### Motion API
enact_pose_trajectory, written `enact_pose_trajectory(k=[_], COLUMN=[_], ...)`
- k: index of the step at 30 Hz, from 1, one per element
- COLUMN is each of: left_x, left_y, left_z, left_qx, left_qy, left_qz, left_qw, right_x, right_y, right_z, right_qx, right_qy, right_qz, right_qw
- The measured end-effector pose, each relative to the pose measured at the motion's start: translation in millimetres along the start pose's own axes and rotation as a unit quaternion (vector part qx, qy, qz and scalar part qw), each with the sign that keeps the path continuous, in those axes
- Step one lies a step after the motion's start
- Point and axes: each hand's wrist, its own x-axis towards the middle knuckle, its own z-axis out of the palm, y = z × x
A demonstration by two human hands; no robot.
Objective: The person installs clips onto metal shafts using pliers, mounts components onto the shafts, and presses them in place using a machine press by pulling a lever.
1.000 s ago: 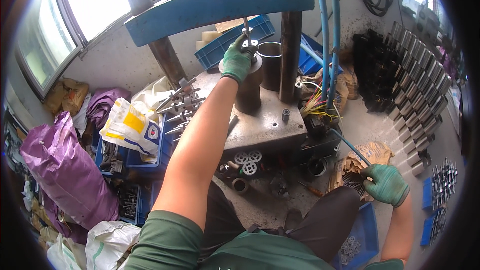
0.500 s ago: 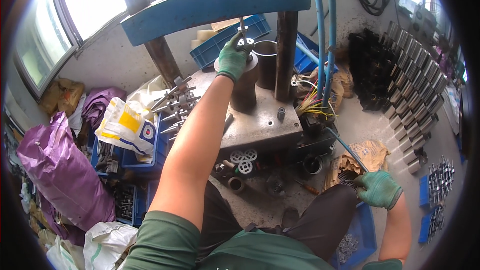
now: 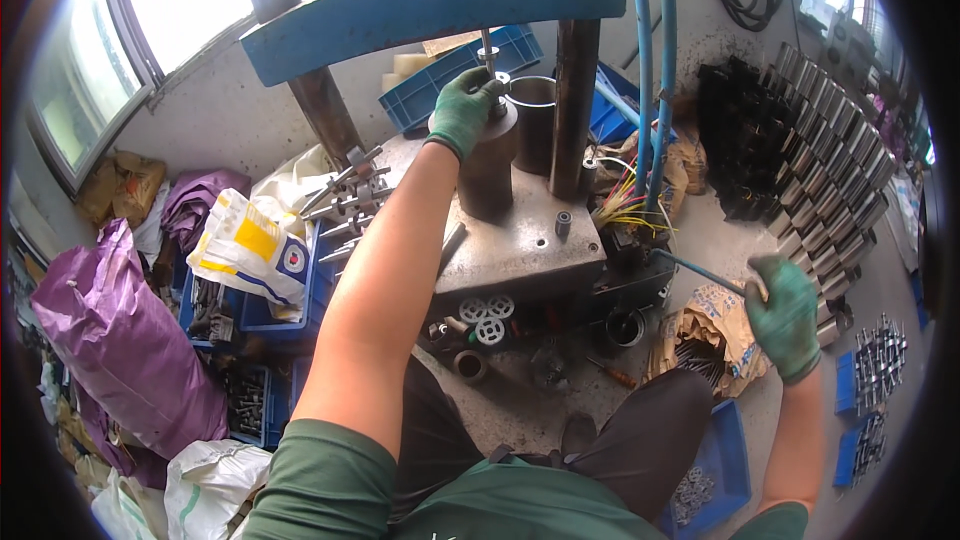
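Note:
My left hand [image 3: 465,112], in a green glove, is closed with its fingertips round a pale metal disc [image 3: 502,78]. The disc is beside an upright metal rod [image 3: 487,45] above the dark steel cylinder [image 3: 486,180] of the press; the fingers partly hide it. At the right, my gloved right hand [image 3: 785,318] is slightly blurred, its fingers apart. It touches the far end of a thin blue-green lever [image 3: 697,272], which slopes down from the machine towards the palm.
Overhead spans the blue press beam [image 3: 435,8]. Shafts with discs [image 3: 350,195] stand left of the press bed [image 3: 500,250]. Holed discs [image 3: 488,330] lie below it. A torn paper sack [image 3: 715,325], a blue tray [image 3: 735,460] and stacked metal tubes [image 3: 820,160] are at right.
My right hand has risen with the lever's end, and its fingers have loosened from their grip. The lever is now less steep. My left hand has shifted slightly at the disc.

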Motion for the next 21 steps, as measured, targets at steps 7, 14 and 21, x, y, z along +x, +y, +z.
enact_pose_trajectory(k=[7, 14, 21], left_x=[4, -2, 3], left_y=[-5, 0, -3], left_z=[-2, 3, 1], left_qx=[0.0, 0.012, 0.063], left_qy=[-0.005, -0.001, 0.004], left_qz=[0.018, -0.009, 0.015], left_qw=[1.0, 1.0, 0.998], right_x=[116, 77, -40], right_y=[34, 25, -3], right_z=[17, 4, -11], right_qx=[0.006, 0.0, 0.038], right_qy=[0.113, -0.002, -0.438], right_qz=[-0.009, 0.014, 0.024], right_qw=[0.994, 1.0, 0.898])
